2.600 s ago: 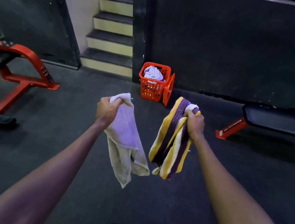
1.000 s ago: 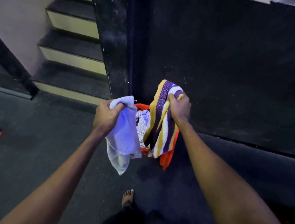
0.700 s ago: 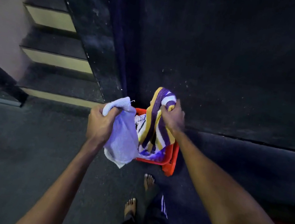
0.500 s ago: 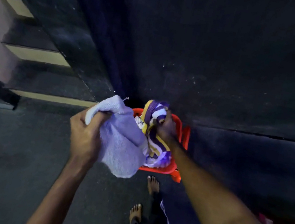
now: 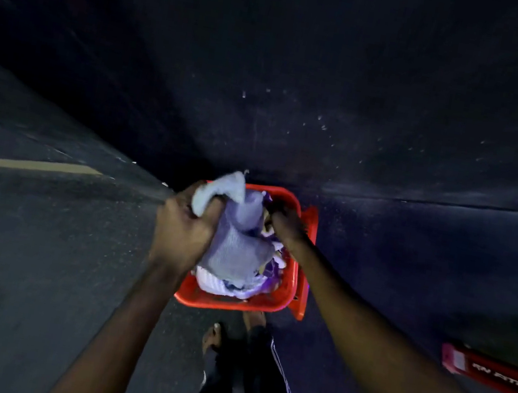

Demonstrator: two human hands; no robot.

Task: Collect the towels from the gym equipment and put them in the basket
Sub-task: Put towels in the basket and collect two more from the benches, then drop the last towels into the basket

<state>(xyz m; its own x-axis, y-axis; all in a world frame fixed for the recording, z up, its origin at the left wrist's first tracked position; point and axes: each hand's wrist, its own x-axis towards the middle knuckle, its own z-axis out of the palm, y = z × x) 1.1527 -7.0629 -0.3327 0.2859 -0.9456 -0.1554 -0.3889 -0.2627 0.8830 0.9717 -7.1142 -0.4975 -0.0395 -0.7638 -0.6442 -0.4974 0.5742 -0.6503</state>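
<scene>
Where the dark floor (image 5: 37,245) runs to the far left, a yellow strip (image 5: 23,163) is seen along a low edge. Nearer the middle, the pale towel (image 5: 236,240) is gripped in the left hand (image 5: 182,228), whose fingers are curled tightly round its bunched upper end. The lower part of the cloth hangs down into the red basket (image 5: 226,303), which stands on the floor against the dark wall (image 5: 337,89). A bare foot (image 5: 213,334) is placed just before the basket. Inside it lies the striped towel (image 5: 273,269), purple, white and yellow. The right hand (image 5: 285,223) is lowered onto this towel; because of blur it cannot be told whether its fingers are pinching the cloth or spread. At the far right, a red bar (image 5: 495,375) with white lettering is seen.
</scene>
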